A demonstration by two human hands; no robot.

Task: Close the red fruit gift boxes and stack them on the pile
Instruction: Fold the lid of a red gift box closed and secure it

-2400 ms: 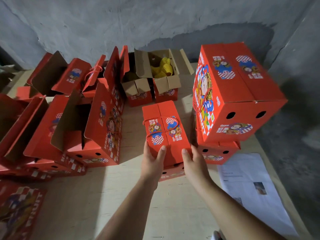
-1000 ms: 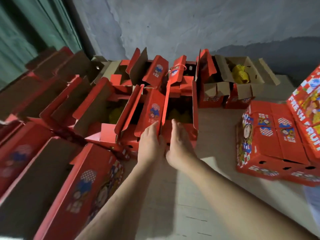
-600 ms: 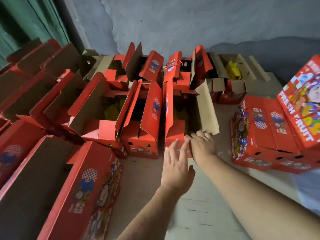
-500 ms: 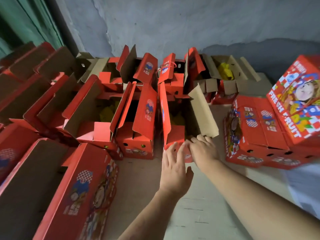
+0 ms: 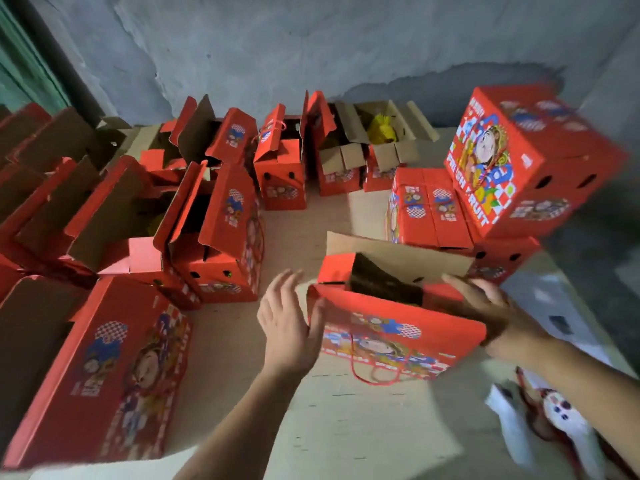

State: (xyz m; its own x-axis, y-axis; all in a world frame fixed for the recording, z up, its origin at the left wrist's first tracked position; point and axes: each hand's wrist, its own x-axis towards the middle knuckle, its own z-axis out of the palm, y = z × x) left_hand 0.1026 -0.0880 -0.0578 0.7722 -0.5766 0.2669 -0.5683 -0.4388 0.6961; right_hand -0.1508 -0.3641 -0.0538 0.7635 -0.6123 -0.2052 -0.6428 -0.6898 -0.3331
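Head camera, looking forward and down over my own arms.

I see it all from above through one wide lens on my head, tilted toward the wooden table (image 5: pixel 349 427) and the grey wall (image 5: pixel 311 46) along its far edge. My forearms enter from the near edge, close under the lens; the far corners bend with distortion.

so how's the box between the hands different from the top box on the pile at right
The box between the hands is open, with its brown cardboard flap standing up; the top box on the pile is closed. The open box sits on the table between the left hand and right hand; the closed one rests tilted on other closed boxes. Both are red with the same cartoon print.
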